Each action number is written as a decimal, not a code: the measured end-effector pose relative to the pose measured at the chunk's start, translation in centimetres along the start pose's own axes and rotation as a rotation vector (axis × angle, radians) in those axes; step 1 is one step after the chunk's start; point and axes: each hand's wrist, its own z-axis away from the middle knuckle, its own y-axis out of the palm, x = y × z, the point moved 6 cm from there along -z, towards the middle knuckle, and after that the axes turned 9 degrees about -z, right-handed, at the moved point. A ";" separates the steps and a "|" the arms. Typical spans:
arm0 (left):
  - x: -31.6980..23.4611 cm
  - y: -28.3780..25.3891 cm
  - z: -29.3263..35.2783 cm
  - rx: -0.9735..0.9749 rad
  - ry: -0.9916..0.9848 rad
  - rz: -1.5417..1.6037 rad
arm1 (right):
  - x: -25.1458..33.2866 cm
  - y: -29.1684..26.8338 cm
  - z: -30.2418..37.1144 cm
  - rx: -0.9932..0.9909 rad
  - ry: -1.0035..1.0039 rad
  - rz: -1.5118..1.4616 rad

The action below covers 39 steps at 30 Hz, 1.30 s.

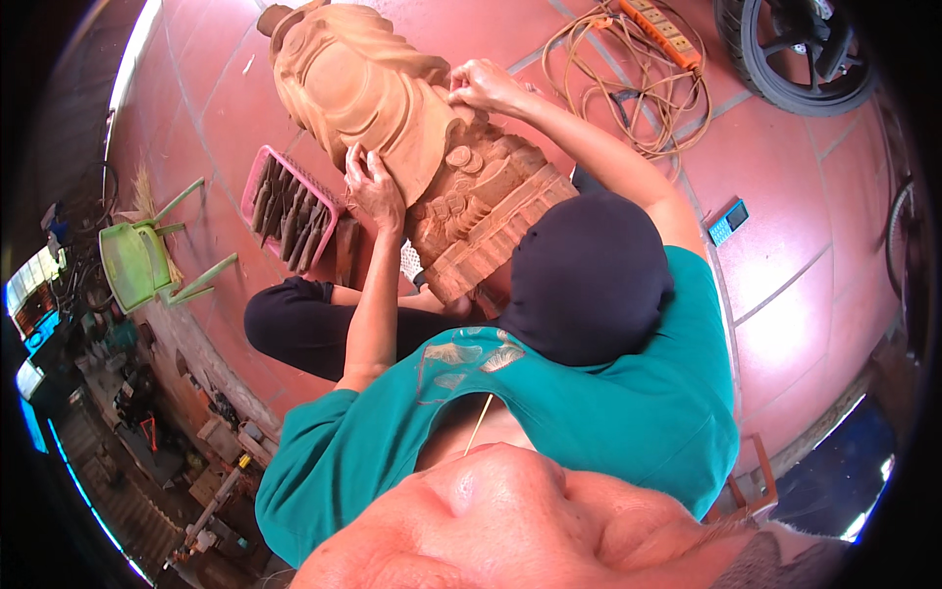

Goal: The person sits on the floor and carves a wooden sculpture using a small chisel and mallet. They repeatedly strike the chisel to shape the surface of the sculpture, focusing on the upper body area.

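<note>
A carved reddish-brown wooden statue (471, 191) lies in front of me, its base towards my lap. Smooth folds cover its far part, and denser relief with small round shapes runs along the near part. Against its left edge rests my left hand (373, 191), fingers apart and slightly bent, touching the wood. My right hand (481, 86) is closed at the statue's far right edge, fingertips pinched together on its surface. Whatever may be between those fingers is too small to make out.
Left of the statue, a pink basket (331, 196) holds several dark chisel-like tools (294, 211). A green plastic chair (134, 263) is farther left. An orange power strip (662, 34) with coiled cord (633, 118), a motorbike wheel (785, 59) and a blue phone (728, 222) are on the right.
</note>
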 end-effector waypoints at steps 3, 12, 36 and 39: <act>-0.3 0.0 -0.2 0.017 -0.029 -0.001 | -0.5 0.6 -2.6 -0.091 0.028 -0.003; 0.1 -0.1 0.0 0.013 -0.034 -0.012 | -1.2 -0.3 0.0 0.155 0.042 -0.156; -0.5 -0.2 -0.3 -0.034 0.024 -0.058 | 1.3 0.9 -1.7 -0.147 -0.072 0.197; -0.1 -0.2 -0.4 -0.019 0.022 -0.079 | 2.0 0.9 -1.5 -0.096 -0.056 0.189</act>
